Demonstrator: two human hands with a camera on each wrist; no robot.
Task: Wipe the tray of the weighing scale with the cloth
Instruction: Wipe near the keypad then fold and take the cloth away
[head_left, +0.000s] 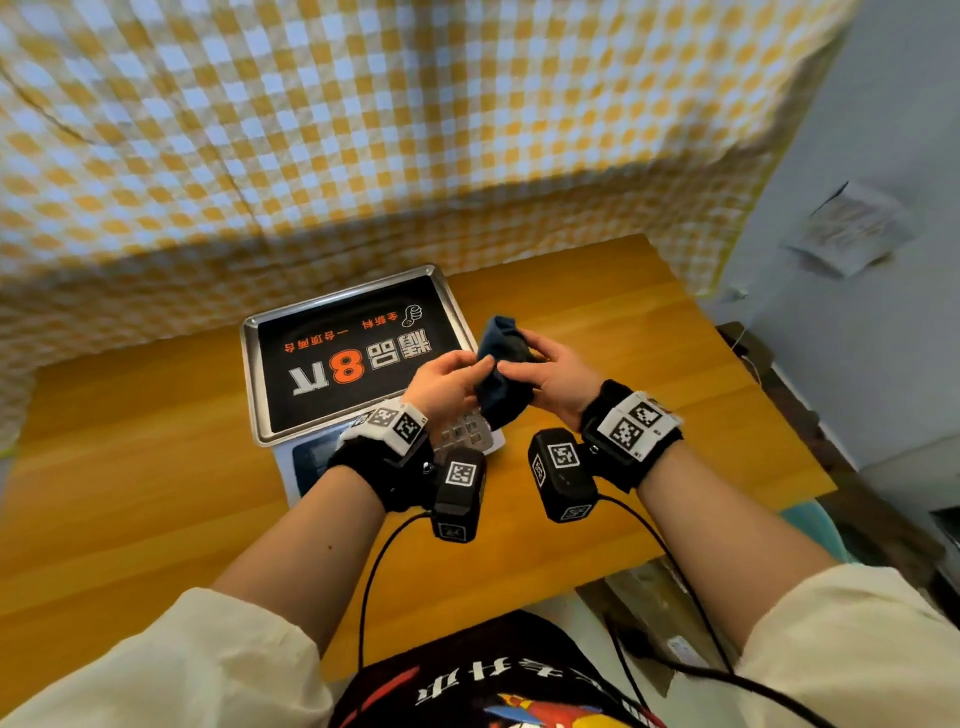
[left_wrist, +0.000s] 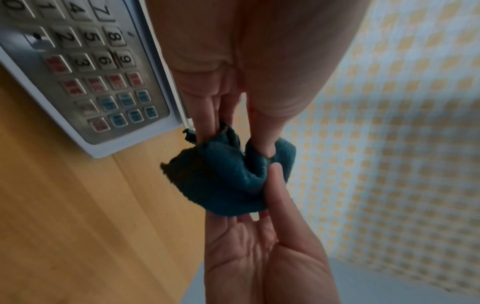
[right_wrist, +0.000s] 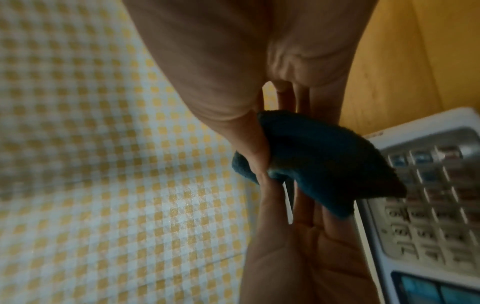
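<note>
The weighing scale stands on the wooden table, its steel tray (head_left: 250, 374) covered by a black sticker with orange and white print. I hold a dark blue cloth (head_left: 503, 364) bunched up in the air over the scale's front right corner, between both hands. My left hand (head_left: 480, 371) pinches its left side and my right hand (head_left: 511, 368) grips its right side. In the left wrist view the cloth (left_wrist: 228, 181) is pinched by thumb and fingers from above, and the right thumb (left_wrist: 278, 185) presses it from below. The right wrist view shows the cloth (right_wrist: 324, 164) folded between both hands.
The scale's keypad (left_wrist: 98, 82) and display (head_left: 311, 457) face me, just under my wrists. A yellow and white checked cloth (head_left: 363, 130) hangs behind the table (head_left: 130, 467). The table's right edge (head_left: 779, 415) runs close to a wall. Black cables trail from the wrist cameras.
</note>
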